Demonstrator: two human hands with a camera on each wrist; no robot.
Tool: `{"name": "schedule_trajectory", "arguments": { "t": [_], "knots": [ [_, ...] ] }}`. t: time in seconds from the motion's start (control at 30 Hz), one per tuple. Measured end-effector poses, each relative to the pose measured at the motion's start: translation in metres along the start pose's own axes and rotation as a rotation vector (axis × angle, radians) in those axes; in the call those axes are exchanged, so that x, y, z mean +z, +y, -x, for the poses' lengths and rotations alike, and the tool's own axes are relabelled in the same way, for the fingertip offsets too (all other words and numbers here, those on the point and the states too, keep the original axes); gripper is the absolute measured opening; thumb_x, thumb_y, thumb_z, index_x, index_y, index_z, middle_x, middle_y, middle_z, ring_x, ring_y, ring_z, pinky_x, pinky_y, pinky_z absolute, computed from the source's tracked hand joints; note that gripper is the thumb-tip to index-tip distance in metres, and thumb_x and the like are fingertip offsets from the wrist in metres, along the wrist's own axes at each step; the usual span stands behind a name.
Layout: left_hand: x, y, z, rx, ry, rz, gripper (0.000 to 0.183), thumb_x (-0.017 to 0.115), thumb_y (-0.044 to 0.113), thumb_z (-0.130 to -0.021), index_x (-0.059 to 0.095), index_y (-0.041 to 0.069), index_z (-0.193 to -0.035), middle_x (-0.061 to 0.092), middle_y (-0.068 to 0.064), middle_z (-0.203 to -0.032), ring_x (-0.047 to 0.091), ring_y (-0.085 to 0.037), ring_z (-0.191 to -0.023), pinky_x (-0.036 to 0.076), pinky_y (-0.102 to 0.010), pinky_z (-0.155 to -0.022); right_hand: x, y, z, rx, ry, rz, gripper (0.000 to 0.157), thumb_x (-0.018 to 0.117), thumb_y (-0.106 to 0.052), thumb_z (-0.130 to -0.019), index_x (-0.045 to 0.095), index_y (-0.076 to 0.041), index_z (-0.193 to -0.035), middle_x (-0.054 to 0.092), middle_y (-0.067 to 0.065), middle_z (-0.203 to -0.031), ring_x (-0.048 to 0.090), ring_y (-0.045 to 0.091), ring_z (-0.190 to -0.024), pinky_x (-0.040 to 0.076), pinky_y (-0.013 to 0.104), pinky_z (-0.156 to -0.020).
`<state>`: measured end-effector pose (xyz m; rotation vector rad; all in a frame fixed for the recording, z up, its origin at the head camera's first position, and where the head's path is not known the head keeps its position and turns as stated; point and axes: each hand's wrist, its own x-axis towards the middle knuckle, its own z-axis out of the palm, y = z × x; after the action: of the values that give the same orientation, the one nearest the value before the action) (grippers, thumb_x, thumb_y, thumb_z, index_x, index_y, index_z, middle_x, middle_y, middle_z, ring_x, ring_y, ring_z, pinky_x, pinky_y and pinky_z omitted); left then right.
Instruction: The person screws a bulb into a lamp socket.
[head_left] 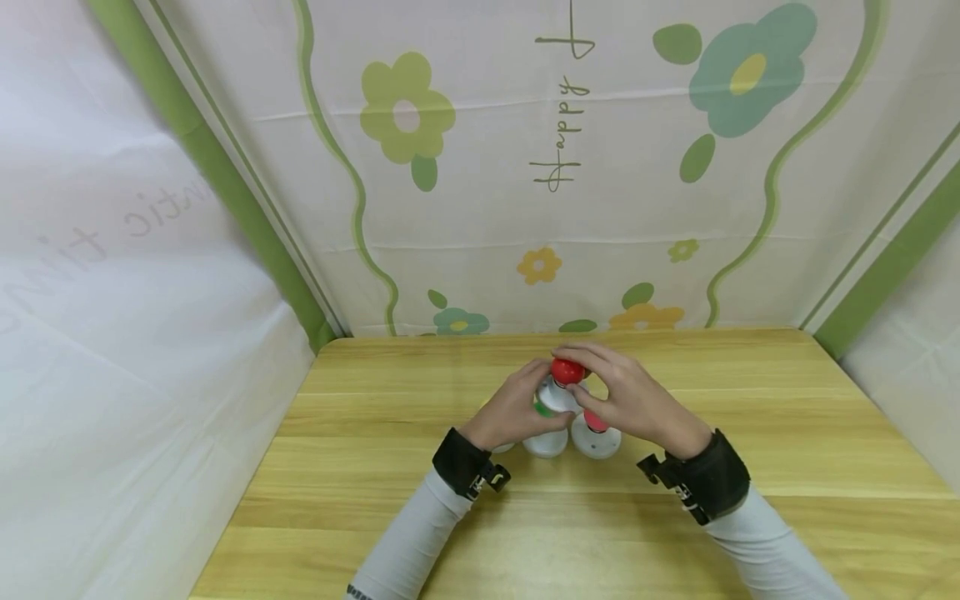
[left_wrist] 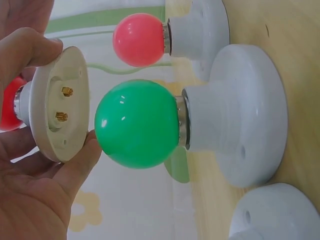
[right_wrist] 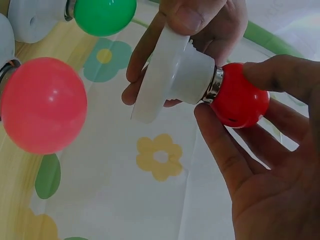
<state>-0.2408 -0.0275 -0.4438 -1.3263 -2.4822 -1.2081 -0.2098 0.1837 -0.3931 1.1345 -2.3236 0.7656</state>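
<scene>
Above the table, my left hand (head_left: 513,408) grips a white round lamp socket (left_wrist: 42,110) by its rim, with the underside and two brass screws facing the left wrist camera. A red bulb (right_wrist: 242,97) sits in that socket, part of its metal collar showing. My right hand (head_left: 633,396) holds the red bulb between thumb and fingers. Just beyond the held socket, a green bulb (left_wrist: 137,125) stands in a white socket (left_wrist: 255,115) on the table. A pinkish-red bulb (right_wrist: 45,105) stands in another white socket (head_left: 596,442) to its right.
One more white socket (left_wrist: 275,215) is on the table (head_left: 540,533), mostly hidden by my left hand in the head view. A white fabric wall (head_left: 480,208) with printed flowers rises behind the table's back edge, and more fabric hangs at both sides.
</scene>
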Motion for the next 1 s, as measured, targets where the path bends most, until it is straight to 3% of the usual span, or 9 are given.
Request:
{"name": "schedule_trajectory", "arguments": {
  "t": [0.2,0.5,0.7,0.8,1.0],
  "knots": [
    [0.0015,-0.0006,0.0,0.019,0.004,-0.011,0.068,0.071,0.032,-0.086,0.038,0.021,-0.144,0.05,0.003,-0.131,0.052,-0.008,-0.111,0.05,-0.019,-0.089,0.001,-0.0005,0.0003,-0.002,0.024,0.027,0.051,0.075,-0.014,-0.082,0.058,-0.007,-0.129,0.057,0.011,-0.129,0.059,0.022,-0.11,0.057,0.036,-0.083],
    [0.0018,0.0049,-0.0004,0.023,0.009,0.005,0.067,0.073,0.028,-0.084,0.041,0.019,-0.142,0.051,0.002,-0.13,0.052,-0.008,-0.11,0.05,-0.018,-0.087,0.0028,-0.0002,-0.0011,0.048,0.049,0.032,0.054,0.081,-0.026,-0.078,0.057,-0.007,-0.123,0.055,0.003,-0.12,0.059,0.011,-0.095,0.058,0.03,-0.074],
    [0.0019,0.0047,-0.0009,0.052,0.014,0.01,0.069,0.074,0.026,-0.083,0.041,0.019,-0.142,0.05,0.002,-0.132,0.051,-0.007,-0.113,0.049,-0.019,-0.091,0.002,0.0014,0.0009,0.085,0.0,0.027,0.072,0.079,-0.037,-0.078,0.047,-0.014,-0.138,0.049,0.005,-0.132,0.057,0.011,-0.096,0.057,0.032,-0.073],
    [0.0018,0.0041,-0.0009,0.055,0.015,0.014,0.069,0.074,0.027,-0.083,0.04,0.019,-0.143,0.05,0.003,-0.132,0.05,-0.008,-0.114,0.048,-0.021,-0.093,-0.0005,0.0017,0.0017,0.078,-0.034,0.011,0.077,0.078,-0.031,-0.079,0.041,-0.017,-0.145,0.043,0.004,-0.142,0.056,0.014,-0.106,0.056,0.036,-0.08],
    [0.001,0.0044,-0.0008,0.018,0.008,0.039,0.07,0.074,0.024,-0.084,0.039,0.018,-0.143,0.052,0.0,-0.131,0.053,-0.011,-0.11,0.05,-0.023,-0.09,-0.0039,0.0021,0.0015,0.014,-0.046,-0.051,0.063,0.064,-0.004,-0.081,0.048,-0.013,-0.141,0.044,0.006,-0.145,0.049,0.02,-0.123,0.052,0.042,-0.092]
  ]
}}
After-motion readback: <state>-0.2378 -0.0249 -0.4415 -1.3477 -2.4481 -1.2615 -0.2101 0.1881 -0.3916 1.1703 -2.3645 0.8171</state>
